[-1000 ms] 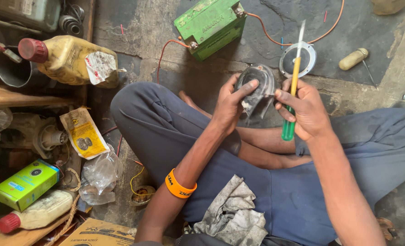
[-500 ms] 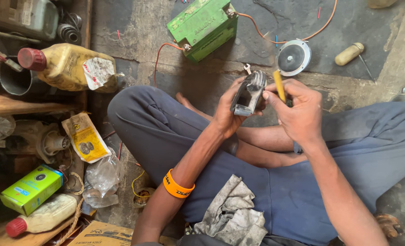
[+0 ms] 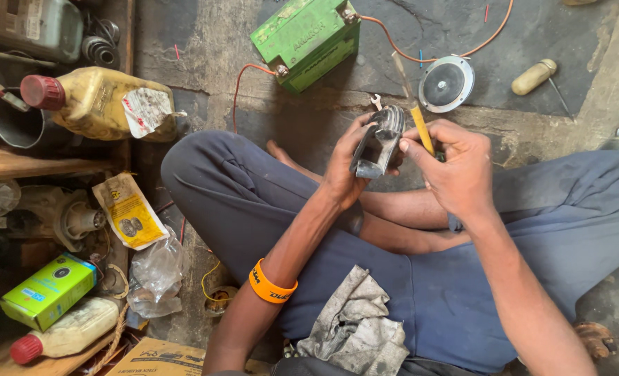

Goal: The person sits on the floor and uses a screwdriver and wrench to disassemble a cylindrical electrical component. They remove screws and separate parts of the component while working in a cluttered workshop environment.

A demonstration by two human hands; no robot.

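Grey metal horn (image 3: 378, 143), round, ribbed, edge-on; left hand (image 3: 348, 163) gripping.

My left hand (image 3: 348, 163) curled shut, wrist bent, forearm angled up from lower left. My right hand (image 3: 456, 167) just beside it, fingers pinched closed, forearm running in from lower right.

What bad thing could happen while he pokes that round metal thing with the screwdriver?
The screwdriver might slip off the metal part and jab the left hand gripping it. The part is held over the lap, so it could drop. The green battery has loose red wires nearby that could snag.
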